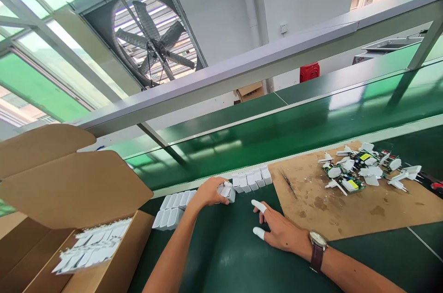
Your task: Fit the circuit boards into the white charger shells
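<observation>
My left hand is closed round a small group of white plastic housings at the back of the green bench. Just to the right stands a row of similar white housings. More white housings lie in two rows, partly behind my left forearm. My right hand hovers over or rests on the bench, thumb and index finger apart, with nothing between them. White finger cots cover those two fingertips, and a watch is on the wrist.
An open cardboard box at the left holds many white parts. On a brown cardboard sheet at the right lie tweezers and several circuit boards with white plastic parts. A green conveyor belt runs behind the bench.
</observation>
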`<state>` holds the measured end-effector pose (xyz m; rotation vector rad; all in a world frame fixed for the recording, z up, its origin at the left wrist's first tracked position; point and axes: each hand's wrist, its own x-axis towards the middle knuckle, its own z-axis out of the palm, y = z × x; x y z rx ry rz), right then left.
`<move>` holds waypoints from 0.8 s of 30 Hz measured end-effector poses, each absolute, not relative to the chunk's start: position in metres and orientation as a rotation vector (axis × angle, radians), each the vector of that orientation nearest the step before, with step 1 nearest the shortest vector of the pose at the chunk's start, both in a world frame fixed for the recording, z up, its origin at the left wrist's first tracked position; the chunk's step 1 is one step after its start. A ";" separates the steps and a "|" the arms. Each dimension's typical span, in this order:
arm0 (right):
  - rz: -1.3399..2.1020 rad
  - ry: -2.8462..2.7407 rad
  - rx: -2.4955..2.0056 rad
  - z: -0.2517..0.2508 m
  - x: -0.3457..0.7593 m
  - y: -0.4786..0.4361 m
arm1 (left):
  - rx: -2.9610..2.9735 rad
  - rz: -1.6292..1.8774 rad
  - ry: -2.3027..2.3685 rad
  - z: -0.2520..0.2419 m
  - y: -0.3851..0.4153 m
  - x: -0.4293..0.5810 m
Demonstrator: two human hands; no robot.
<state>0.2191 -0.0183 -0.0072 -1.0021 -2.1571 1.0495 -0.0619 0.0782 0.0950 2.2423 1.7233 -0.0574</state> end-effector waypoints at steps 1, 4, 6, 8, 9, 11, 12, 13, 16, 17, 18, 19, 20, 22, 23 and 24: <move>1.043 -2.160 -0.995 -0.007 0.219 -0.018 | 2.245 -0.070 1.685 0.095 0.072 -0.065; 1.035 -2.172 -0.985 -0.010 0.219 -0.017 | 2.202 0.040 1.713 0.092 0.050 -0.073; 1.029 -2.159 -0.977 -0.012 0.219 -0.017 | 2.100 0.229 1.854 0.086 0.036 -0.073; 1.031 -2.134 -0.977 -0.015 0.218 -0.017 | 1.943 0.395 1.988 0.077 0.025 -0.068; 1.033 -2.123 -0.986 -0.016 0.217 -0.017 | 1.864 0.453 2.031 0.072 0.021 -0.064; 1.027 -2.105 -1.014 -0.021 0.216 -0.016 | 1.744 0.549 2.087 0.062 0.016 -0.053; 1.017 -2.099 -1.028 -0.024 0.216 -0.015 | 1.712 0.594 2.110 0.058 0.016 -0.048; 1.004 -2.096 -1.035 -0.028 0.216 -0.013 | 1.686 0.632 2.139 0.054 0.016 -0.043; 0.960 -2.099 -1.023 -0.043 0.218 -0.006 | 1.613 0.745 2.190 0.048 0.013 -0.034; 0.949 -2.097 -1.014 -0.049 0.219 -0.003 | 1.591 0.780 2.178 0.049 0.010 -0.034; 0.942 -2.095 -1.003 -0.054 0.221 0.000 | 1.571 0.817 2.157 0.052 0.005 -0.037; 0.944 -2.094 -0.996 -0.058 0.223 0.003 | 1.552 0.859 2.138 0.058 -0.002 -0.042; 0.949 -2.090 -0.998 -0.062 0.225 0.006 | 1.538 0.907 2.127 0.067 -0.010 -0.050; 0.971 -2.085 -1.019 -0.065 0.228 0.010 | 1.531 1.029 2.159 0.096 -0.029 -0.076; 0.982 -2.080 -1.034 -0.066 0.228 0.011 | 1.538 1.102 2.206 0.114 -0.039 -0.094; 0.989 -2.072 -1.054 -0.066 0.229 0.013 | 1.548 1.177 2.271 0.133 -0.050 -0.116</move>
